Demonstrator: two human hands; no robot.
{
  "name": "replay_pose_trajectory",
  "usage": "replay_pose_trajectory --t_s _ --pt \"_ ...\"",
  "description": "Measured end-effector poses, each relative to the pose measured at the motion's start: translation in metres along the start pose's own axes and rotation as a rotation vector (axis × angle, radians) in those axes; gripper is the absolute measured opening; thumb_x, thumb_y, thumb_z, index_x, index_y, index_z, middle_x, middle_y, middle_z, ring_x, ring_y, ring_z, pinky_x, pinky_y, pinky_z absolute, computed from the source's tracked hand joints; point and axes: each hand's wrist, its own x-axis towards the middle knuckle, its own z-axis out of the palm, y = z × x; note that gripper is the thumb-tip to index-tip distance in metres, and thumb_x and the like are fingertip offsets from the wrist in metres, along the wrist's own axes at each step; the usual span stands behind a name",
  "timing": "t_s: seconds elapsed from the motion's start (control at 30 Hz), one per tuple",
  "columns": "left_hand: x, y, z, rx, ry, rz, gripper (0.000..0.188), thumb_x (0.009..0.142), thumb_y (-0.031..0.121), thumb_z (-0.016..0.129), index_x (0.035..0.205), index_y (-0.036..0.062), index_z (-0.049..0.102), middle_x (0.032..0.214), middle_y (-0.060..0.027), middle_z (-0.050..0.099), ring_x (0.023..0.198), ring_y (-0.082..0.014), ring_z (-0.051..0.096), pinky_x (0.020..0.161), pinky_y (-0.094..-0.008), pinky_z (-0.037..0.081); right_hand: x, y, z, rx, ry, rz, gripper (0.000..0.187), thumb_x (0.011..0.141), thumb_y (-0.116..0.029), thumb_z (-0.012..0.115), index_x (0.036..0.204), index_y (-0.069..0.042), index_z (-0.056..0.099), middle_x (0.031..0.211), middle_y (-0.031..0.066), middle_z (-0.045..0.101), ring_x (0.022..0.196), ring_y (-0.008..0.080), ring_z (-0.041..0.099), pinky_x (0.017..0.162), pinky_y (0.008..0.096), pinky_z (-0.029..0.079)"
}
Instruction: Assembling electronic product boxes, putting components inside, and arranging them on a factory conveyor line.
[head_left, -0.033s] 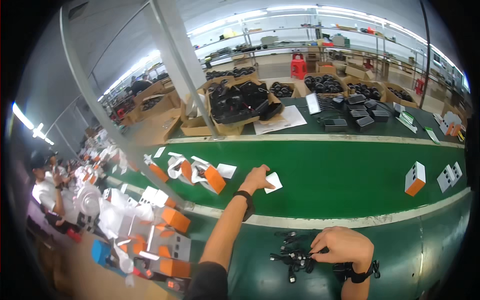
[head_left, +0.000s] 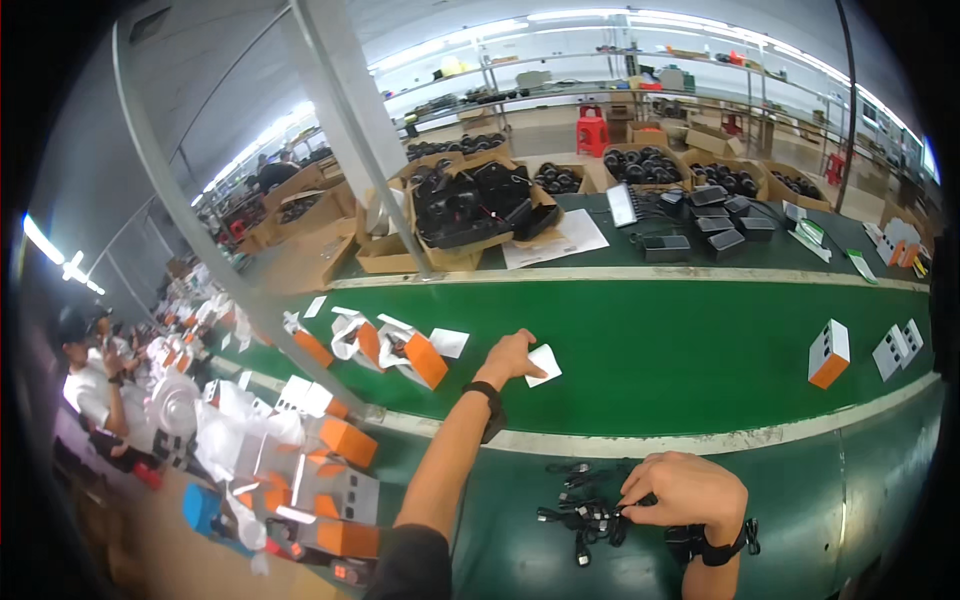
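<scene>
Over the green belt, my left hand (head_left: 508, 358) has its fingers closed at the edge of a small white card (head_left: 543, 366), which lies on or just above the belt. My right hand (head_left: 690, 492) is down at the near bench, fingertips pinched on a black cable in a pile of short black cables with metal plugs (head_left: 583, 513). Which part of the cable it grips is hidden by the fingers. Black cable bundles (head_left: 684, 541) also lie under my right wrist.
Opened white-and-orange boxes (head_left: 425, 358) stand left on the belt, a closed box (head_left: 829, 354) at right. More boxes (head_left: 347, 440) crowd the near left, by a metal post (head_left: 190, 215). Across the belt are black devices (head_left: 665, 247) and a carton of black parts (head_left: 475, 205). A co-worker (head_left: 95, 385) is far left.
</scene>
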Motion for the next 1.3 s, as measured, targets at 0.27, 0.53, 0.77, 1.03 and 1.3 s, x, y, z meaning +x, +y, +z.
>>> replay_pose_trajectory --t_s 0.27,0.53,0.77,1.03,1.3 --pt "0.017 -0.093 -0.038 0.266 0.504 -0.296 0.068 0.085 0.052 0.09 0.123 -0.0031 0.078 0.13 -0.0262 0.069 0.133 -0.0459 0.055 0.105 -0.0554 0.055 -0.002 0.005 -0.011 -0.03 0.073 -0.009 0.024 0.091 -0.031 0.078 0.101 -0.012 0.089 0.116 0.0067 0.083 0.111 0.0308 0.075 0.096 0.0403 0.06" --pt "-0.007 -0.125 -0.016 0.5 0.404 -0.477 0.052 0.099 0.058 0.071 0.12 0.0119 0.081 0.125 -0.0149 0.078 0.13 -0.04 0.067 0.11 -0.0592 0.05 -0.002 0.013 -0.004 -0.025 0.1 -0.172 0.027 0.089 -0.032 0.08 0.096 -0.007 0.087 0.112 0.0117 0.083 0.105 0.0337 0.077 0.088 0.0432 0.059" --pt "-0.049 -0.066 -0.014 0.279 0.596 -0.414 0.024 0.09 0.017 0.079 0.113 0.0098 0.075 0.111 -0.0146 0.079 0.121 -0.0387 0.07 0.11 -0.0621 0.048 0.002 -0.036 -0.015 0.09 0.093 -0.188 0.022 0.088 -0.016 0.075 0.087 0.007 0.075 0.1 0.0245 0.077 0.095 0.0419 0.074 0.084 0.0455 0.056" --pt "-0.146 0.067 0.002 -0.513 0.832 0.025 0.038 0.09 0.011 0.08 0.121 0.0038 0.059 0.098 -0.029 0.076 0.097 -0.0528 0.073 0.081 -0.0572 0.058 -0.007 -0.054 -0.015 0.064 0.063 -0.131 0.024 0.089 -0.016 0.077 0.092 0.008 0.077 0.103 0.0248 0.077 0.093 0.0439 0.074 0.083 0.0443 0.057" --pt "-0.514 0.14 -0.009 -0.508 0.983 0.007 0.064 0.09 0.019 0.093 0.141 0.0068 0.057 0.139 -0.0109 0.065 0.121 -0.0222 0.072 0.107 -0.0354 0.054 -0.035 -0.067 -0.022 0.02 0.124 -0.075 0.026 0.105 -0.019 0.065 0.1 0.005 0.072 0.083 0.0189 0.073 0.071 0.031 0.068 0.067 0.0401 0.051"
